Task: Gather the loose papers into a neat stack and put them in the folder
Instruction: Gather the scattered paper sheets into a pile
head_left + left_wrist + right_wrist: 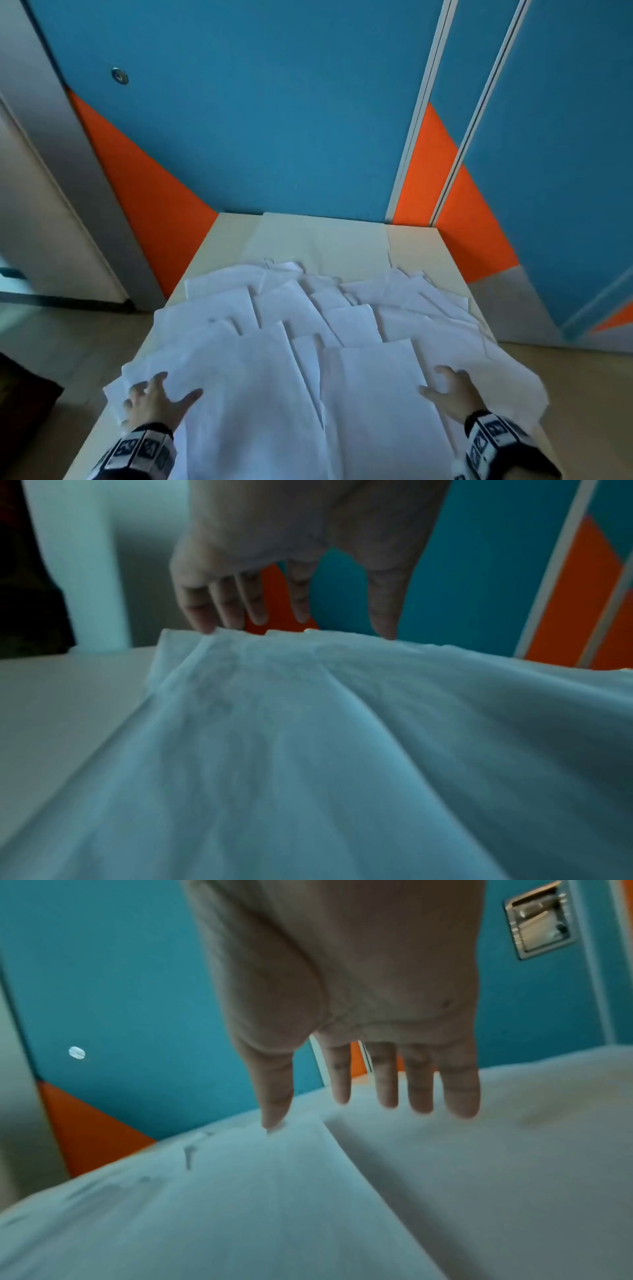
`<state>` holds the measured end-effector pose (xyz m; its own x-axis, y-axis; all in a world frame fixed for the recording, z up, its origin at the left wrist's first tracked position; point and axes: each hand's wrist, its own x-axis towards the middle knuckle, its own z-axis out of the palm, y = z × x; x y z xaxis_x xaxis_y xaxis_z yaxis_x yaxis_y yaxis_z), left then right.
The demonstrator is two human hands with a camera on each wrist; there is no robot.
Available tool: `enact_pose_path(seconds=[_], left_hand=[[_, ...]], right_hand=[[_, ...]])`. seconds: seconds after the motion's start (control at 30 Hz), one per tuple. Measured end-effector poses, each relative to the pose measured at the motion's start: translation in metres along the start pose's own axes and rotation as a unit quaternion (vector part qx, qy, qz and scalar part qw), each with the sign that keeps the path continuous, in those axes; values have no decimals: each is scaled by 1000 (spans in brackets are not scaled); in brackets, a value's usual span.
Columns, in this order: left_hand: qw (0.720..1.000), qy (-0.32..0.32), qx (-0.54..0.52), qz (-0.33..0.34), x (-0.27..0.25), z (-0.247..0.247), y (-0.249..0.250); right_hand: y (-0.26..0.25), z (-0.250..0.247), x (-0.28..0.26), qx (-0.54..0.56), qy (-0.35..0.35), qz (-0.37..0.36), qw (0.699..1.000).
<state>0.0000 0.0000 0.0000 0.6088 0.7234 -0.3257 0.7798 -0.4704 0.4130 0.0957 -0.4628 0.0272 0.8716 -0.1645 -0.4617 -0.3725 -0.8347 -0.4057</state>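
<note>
Behind everything stands the blue and orange wall point(274, 120), right against the far edge of your pale table point(219, 240). A cream folder point(318, 240) lies flat at that far end, its near edge tucked under the loose white papers point(308, 318), which sprawl in overlapping sheets over most of the tabletop and hang past its left and right edges. That spread lies between you and the folder. Your left hand point(154, 399) rests fingers splayed on the sheets at the near left; your right hand point(450, 390) lies likewise at the near right, fingers straight, neither one gripping anything. From the left wrist you see what the head view hides: the fingertips point(205, 620) press a rumpled paper ridge. The right wrist view alone shows a recessed metal handle point(537, 920) in the wall and the thumb point(274, 1096) touching a sheet's edge.
</note>
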Motion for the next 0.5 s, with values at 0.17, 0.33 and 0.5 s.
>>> enact_pose_path(seconds=[0.17, 0.33, 0.5], left_hand=[[992, -21, -28, -124, 8, 6, -11], [994, -39, 28, -99, 4, 16, -5], [995, -60, 39, -73, 1, 24, 14]], right_hand=[[1, 16, 4, -7, 36, 149, 988], [1, 39, 10, -46, 17, 166, 985], [-16, 45, 16, -55, 5, 147, 988]])
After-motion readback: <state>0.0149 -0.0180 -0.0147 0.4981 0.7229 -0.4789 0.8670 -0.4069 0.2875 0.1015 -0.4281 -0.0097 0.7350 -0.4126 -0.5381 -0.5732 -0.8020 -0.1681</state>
